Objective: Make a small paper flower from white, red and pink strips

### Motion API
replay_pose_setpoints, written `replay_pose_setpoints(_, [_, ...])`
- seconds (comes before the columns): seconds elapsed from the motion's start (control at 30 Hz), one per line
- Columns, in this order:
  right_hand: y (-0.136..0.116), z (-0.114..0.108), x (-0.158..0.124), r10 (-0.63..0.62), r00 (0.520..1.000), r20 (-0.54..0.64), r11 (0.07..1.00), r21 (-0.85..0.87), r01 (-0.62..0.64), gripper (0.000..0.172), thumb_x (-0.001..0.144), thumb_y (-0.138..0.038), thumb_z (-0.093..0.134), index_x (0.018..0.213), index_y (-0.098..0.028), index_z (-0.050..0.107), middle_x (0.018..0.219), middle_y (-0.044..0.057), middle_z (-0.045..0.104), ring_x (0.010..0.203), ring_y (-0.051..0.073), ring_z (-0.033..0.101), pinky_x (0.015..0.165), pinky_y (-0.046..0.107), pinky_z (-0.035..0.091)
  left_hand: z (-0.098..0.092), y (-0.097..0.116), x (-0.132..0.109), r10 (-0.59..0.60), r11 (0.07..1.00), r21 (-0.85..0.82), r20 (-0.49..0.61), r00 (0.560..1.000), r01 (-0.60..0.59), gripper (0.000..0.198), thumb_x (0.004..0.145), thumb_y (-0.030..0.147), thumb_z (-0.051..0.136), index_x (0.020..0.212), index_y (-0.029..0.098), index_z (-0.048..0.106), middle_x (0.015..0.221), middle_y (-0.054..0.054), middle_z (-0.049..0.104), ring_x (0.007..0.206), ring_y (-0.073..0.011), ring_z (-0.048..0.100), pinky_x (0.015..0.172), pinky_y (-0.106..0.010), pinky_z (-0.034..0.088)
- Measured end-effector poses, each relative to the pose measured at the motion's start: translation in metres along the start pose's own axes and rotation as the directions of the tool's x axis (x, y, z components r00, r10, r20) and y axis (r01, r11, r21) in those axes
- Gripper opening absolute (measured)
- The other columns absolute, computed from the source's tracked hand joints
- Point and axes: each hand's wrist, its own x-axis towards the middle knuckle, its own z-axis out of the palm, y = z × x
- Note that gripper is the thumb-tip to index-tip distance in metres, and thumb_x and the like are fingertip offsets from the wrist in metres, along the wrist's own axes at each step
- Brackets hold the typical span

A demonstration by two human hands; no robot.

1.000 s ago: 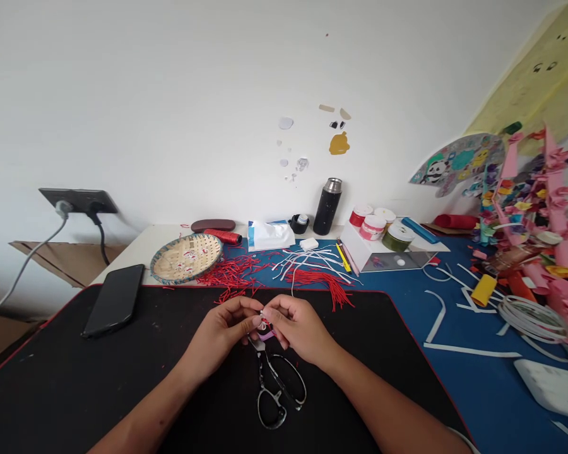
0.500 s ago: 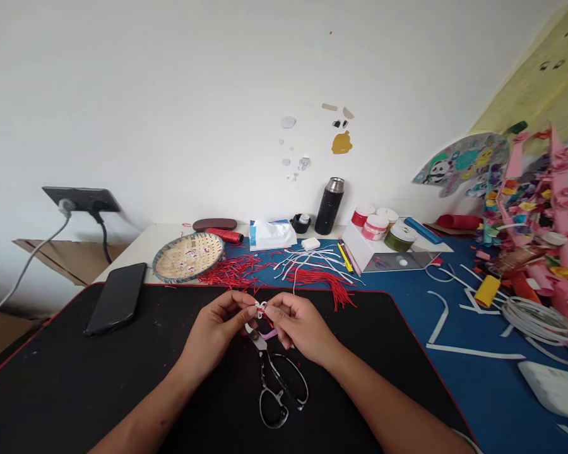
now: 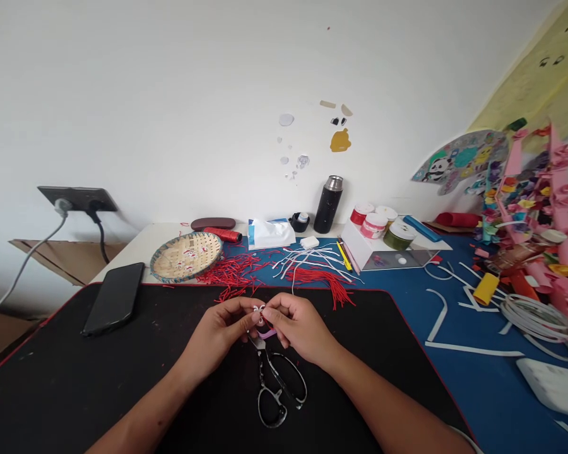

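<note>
My left hand (image 3: 218, 334) and my right hand (image 3: 299, 329) meet over the black mat (image 3: 76, 378), fingertips pinched together on a small white and red paper piece (image 3: 260, 313). A pink strip shows just below it, under my right fingers. Black-handled scissors (image 3: 277, 384) lie on the mat right beneath my hands, blades pointing toward them. Red paper strips (image 3: 234, 272) and white paper strips (image 3: 312, 257) are scattered on the blue surface beyond the mat.
A black phone (image 3: 113, 298) lies at the mat's left corner, a woven basket (image 3: 185, 256) behind it. A black flask (image 3: 328, 205), tape rolls (image 3: 373, 224) and a tissue pack (image 3: 269, 234) line the wall. Colourful paper craft (image 3: 534, 208) crowds the right side.
Both hands stay pinched on the small piece, shifting slightly up and then back down; the fingers work it a little. Nothing else moved.
</note>
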Motion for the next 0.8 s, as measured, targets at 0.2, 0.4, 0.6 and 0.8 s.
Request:
replay_pose_setpoints(0.2, [0.0014,-0.0002,-0.0001,-0.025,1.0,0.005,1.0,-0.012,0.025,0.03,0.093,-0.047,0.064,0.088,-0.017,0.063,0.06,-0.006,0.058,0.041,0.007,0.045,0.042,0.02,0.031,0.0013,0.0012,-0.0001,0.011,0.999,-0.035,0.011,1.0,-0.011,0.031,0.081,0.045,0.081,0.096,0.019,0.076,0.074,-0.002,0.073,0.064,-0.0175,0.065,0.058,-0.026,0.047])
replay_pose_setpoints(0.4, [0.0025,-0.0004,0.0005,-0.011,1.0,0.007,1.0,-0.022,0.011,0.029,0.094,-0.046,0.063,0.089,-0.017,0.063,0.06,-0.006,0.058,0.04,0.007,0.045,0.041,0.019,0.031,0.0023,0.002,-0.0008,-0.001,0.999,-0.044,0.002,1.0,0.001,0.029,0.081,0.044,0.081,0.093,0.018,0.076,0.072,-0.001,0.073,0.063,-0.0165,0.065,0.058,-0.026,0.046])
replay_pose_setpoints(0.6, [0.0,0.0002,-0.0003,-0.006,1.0,0.012,1.0,-0.016,0.006,0.031,0.094,-0.048,0.064,0.088,-0.017,0.063,0.064,-0.004,0.061,0.041,0.006,0.045,0.042,0.02,0.032,0.0028,0.001,-0.0004,-0.007,0.999,-0.04,-0.018,1.0,0.006,0.03,0.08,0.046,0.082,0.092,0.019,0.075,0.074,-0.002,0.073,0.062,-0.017,0.064,0.057,-0.026,0.045])
replay_pose_setpoints(0.8, [0.0008,0.0002,-0.0003,-0.015,1.0,0.006,1.0,-0.026,0.015,0.03,0.095,-0.047,0.063,0.088,-0.018,0.062,0.059,-0.006,0.057,0.04,0.007,0.044,0.041,0.02,0.031,0.0032,-0.0007,0.0006,-0.01,0.998,-0.06,-0.01,1.0,0.009,0.032,0.079,0.046,0.083,0.094,0.019,0.075,0.071,0.0,0.072,0.062,-0.0167,0.064,0.056,-0.026,0.045])
